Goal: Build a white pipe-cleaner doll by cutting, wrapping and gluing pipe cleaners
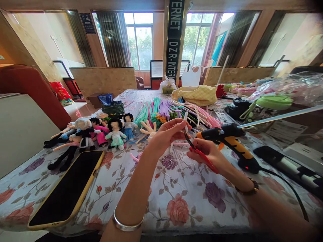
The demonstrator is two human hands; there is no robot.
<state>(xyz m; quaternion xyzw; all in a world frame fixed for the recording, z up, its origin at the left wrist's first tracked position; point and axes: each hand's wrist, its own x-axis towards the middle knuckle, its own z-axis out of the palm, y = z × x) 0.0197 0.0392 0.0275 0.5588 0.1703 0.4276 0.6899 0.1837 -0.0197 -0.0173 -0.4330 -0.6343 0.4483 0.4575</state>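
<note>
My left hand [168, 134] pinches a short white piece [186, 118], which stands upright between thumb and fingers near the centre of the view. My right hand [205, 153] is closed around red-handled scissors [207, 162]. Their dark blades point up and left and meet the lower part of the white piece; whether they are parted is too small to tell. Just behind my right hand lies a black and orange glue gun [233, 143] with a clear glue stick and a small red light. Beyond my hands are bundles of purple pipe cleaners [165, 109] and pink ones [204, 116].
Several yarn dolls [116, 134] sit at the left behind a large phone [69, 188] with a yellow case. A yellow checked pouch [195, 94] and a white bag [191, 77] stand at the back. At the right are a green-lidded jar [274, 102] and a black cable [285, 183].
</note>
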